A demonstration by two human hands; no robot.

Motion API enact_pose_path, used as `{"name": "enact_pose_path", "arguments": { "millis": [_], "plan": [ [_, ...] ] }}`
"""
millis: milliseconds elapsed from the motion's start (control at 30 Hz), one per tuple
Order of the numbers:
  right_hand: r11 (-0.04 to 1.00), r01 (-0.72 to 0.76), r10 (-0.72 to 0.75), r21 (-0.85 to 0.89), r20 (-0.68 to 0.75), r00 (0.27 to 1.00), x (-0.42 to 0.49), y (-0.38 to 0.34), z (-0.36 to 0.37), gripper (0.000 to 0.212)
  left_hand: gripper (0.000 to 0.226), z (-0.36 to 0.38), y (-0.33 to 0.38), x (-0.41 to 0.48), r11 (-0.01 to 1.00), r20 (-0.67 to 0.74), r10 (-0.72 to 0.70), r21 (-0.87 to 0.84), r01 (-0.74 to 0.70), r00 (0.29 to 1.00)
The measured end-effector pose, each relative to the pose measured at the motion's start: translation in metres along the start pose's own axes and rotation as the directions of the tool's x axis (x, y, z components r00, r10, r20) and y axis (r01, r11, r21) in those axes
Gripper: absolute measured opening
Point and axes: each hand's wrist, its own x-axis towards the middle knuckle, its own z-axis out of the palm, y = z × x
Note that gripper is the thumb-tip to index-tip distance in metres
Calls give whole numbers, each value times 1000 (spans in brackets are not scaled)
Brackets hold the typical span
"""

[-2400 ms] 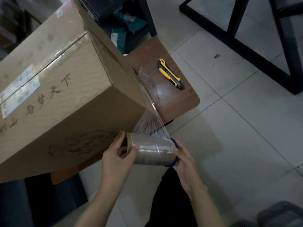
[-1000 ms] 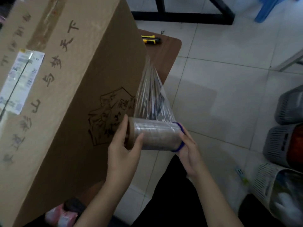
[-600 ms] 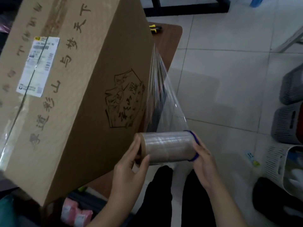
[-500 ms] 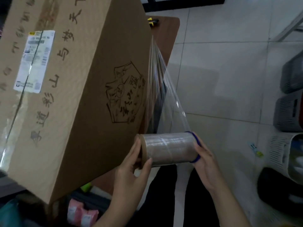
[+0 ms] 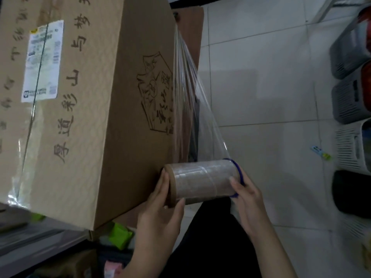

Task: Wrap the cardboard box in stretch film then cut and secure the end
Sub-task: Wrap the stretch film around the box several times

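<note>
A large cardboard box (image 5: 84, 109) with printed characters and a white label fills the left of the view, standing on a brown table (image 5: 190, 23). I hold a stretch film roll (image 5: 202, 182) level in front of the box's near side. My left hand (image 5: 160, 219) grips its cardboard end and my right hand (image 5: 249, 201) grips the end with a blue ring. A clear sheet of film (image 5: 192, 101) runs taut from the roll up to the box's far right corner. Film shines on the box's lower left too.
Grey and white slatted baskets (image 5: 351, 97) are stacked along the right edge, with a dark one below. Tiled floor (image 5: 261, 77) lies between them and the box. Green and pink items (image 5: 120, 235) sit under the table by my dark-clothed legs.
The view has swung round the box's corner to its near side. The roll has moved along with my hands and more film has paid out. The yellow knife has left the view.
</note>
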Motion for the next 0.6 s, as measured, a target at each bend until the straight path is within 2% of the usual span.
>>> {"name": "enact_pose_path", "arguments": {
  "millis": [100, 433, 600],
  "plan": [
    [1000, -12, 12, 29, -23, 1000, -10, 14, -4, 48, 61, 1, -7, -3, 997, 7, 4, -72, -3, 1000],
    [997, 58, -55, 46, -53, 997, -59, 40, 5, 49, 63, -23, -40, -37, 967, 39, 253, -19, -253, 967],
    [994, 101, -98, 28, -97, 990, -64, 50, 8, 50, 63, -28, -46, -35, 967, 60, 255, -26, -254, 965]
  ]
}}
